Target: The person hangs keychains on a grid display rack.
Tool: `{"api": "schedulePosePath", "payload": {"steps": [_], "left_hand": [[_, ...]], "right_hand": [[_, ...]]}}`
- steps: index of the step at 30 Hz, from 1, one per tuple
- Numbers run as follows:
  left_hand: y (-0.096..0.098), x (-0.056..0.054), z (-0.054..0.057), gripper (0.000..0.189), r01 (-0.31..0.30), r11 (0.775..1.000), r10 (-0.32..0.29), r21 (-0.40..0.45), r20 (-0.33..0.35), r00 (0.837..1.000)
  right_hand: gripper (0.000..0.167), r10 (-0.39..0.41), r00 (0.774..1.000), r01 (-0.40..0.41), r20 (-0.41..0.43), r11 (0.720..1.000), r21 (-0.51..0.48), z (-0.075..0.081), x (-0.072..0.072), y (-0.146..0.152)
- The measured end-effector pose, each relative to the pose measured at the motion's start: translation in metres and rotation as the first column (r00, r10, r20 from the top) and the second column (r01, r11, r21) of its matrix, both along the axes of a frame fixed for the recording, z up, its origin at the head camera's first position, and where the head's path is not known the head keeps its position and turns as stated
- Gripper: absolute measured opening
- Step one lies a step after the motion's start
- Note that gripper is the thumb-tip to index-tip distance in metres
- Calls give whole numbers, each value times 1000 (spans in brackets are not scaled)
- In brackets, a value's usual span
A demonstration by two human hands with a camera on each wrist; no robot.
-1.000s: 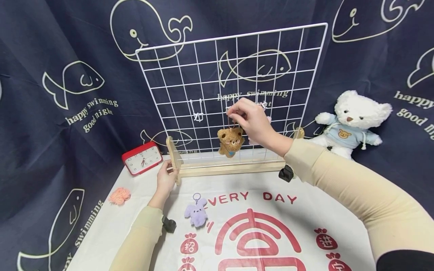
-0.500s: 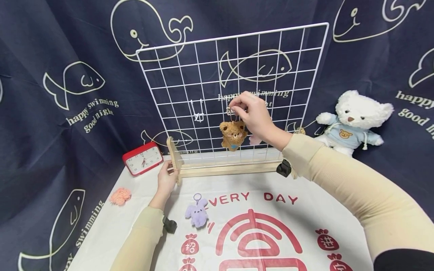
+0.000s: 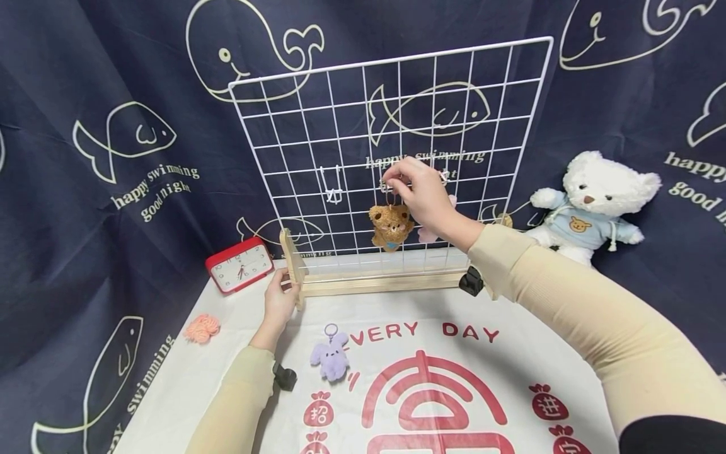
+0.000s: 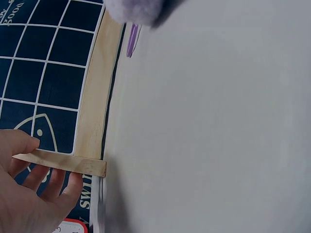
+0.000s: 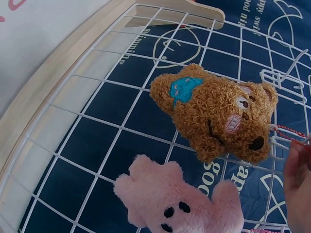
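A small brown bear plush charm (image 3: 391, 227) hangs in front of the white wire grid (image 3: 391, 61). My right hand (image 3: 422, 192) pinches its red cord (image 5: 290, 132) between thumb and finger, close to a white hook that the hand partly hides. Whether the cord sits on that hook I cannot tell. Beside the bear in the right wrist view, a pink plush charm (image 5: 170, 194) hangs against the grid. At the grid's left end, my left hand (image 3: 278, 302) holds the wooden end support (image 4: 68, 162), thumb on one side and fingers on the other.
Another white hook (image 3: 333, 195) is on the grid's left part. On the white tablecloth lie a purple plush charm (image 3: 330, 359) and a peach-coloured fluffy bundle (image 3: 201, 328). A red clock (image 3: 241, 268) stands left of the grid, a white teddy bear (image 3: 592, 195) right of it.
My right hand has shifted slightly right with the bear, which hangs a little higher than a second ago. The left hand keeps its hold on the support.
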State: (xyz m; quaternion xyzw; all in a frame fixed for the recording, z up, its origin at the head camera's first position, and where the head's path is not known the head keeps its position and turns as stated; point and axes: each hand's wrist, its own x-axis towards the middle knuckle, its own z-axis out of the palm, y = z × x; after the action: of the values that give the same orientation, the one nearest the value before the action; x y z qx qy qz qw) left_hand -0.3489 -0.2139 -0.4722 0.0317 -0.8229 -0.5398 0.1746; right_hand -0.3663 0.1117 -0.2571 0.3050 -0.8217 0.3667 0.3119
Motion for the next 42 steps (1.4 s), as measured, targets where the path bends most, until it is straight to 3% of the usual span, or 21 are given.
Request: {"api": "schedulePosePath", "payload": {"steps": [13,29,34,42], "left_hand": [[-1,0,2,39,0,1000,0,-2,6,1000],[-1,-1,1,39,4,1000,-4,6,1,1000],[-1,-2,0,38,3,1000,-3,-1,-3,1000],[0,-1,1,40,3,1000,-3,2,1,1000]], "right_hand": [[7,-41,999,41,7,999,-10,0,-7,-3],[6,-125,992,125,-1,992,-10,-1,-4,-9],[4,-102,995,101,-7,993,-64,-5,-2,-9],[13,17,999,-9,38,976,-218,-8,9,-9]]}}
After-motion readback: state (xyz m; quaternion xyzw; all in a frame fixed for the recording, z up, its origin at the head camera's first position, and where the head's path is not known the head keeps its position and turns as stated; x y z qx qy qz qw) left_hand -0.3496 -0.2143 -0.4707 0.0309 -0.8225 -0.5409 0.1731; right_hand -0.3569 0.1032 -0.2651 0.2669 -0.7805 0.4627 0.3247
